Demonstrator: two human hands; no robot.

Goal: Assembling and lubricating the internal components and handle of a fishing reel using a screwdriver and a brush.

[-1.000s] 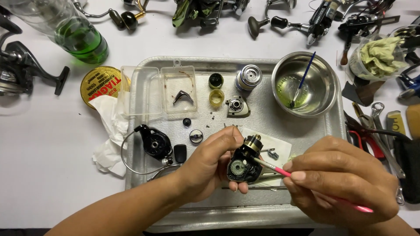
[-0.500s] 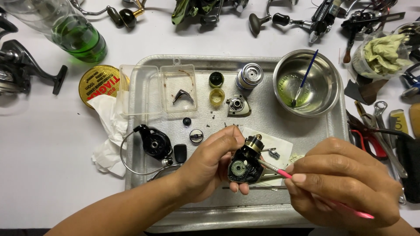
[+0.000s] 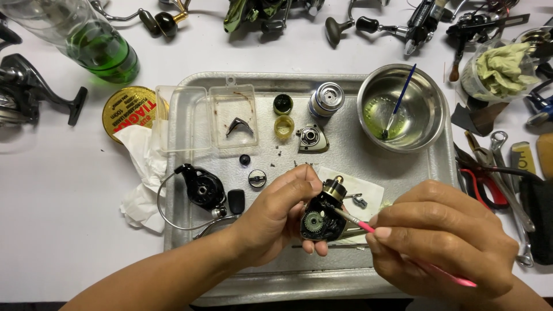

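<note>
- My left hand (image 3: 282,210) was curled tight around the black reel body (image 3: 322,217), holding it up just above the metal tray (image 3: 403,173), near the tray's front edge.
- The reel body's open side faced me, with a small gear (image 3: 313,222) showing inside it.
- My right hand (image 3: 440,245) pinched a pink brush (image 3: 368,226), fingers closed narrow on the handle; its tip touched the reel body just beside the gear.
- The handle's far end ran out past my right hand, over the tray's front right corner.
- Under the reel body lay a white paper pad (image 3: 363,193) with a small screw (image 3: 358,200) on it, just beside my fingers.
- To the left, the black rotor with its wire loop (image 3: 199,193) sat near the tray's left rim, close to my left wrist.
- Behind my hands, bare tray floor lay between me and the silver spool (image 3: 326,99), the side plate (image 3: 312,139) and two small caps (image 3: 283,115).
- The steel bowl (image 3: 426,124) filled the tray's back right corner, holding green liquid and a blue brush (image 3: 400,98).
- A clear plastic box (image 3: 230,115) overhung the tray's back left edge.
- Off the tray's right rim, pliers and wrenches (image 3: 501,173) crowded the table, leaving little room on that side.
- Left of the tray lay crumpled tissue (image 3: 138,173) and a yellow tin (image 3: 129,109), with open white table (image 3: 57,230) in front of them.
</note>
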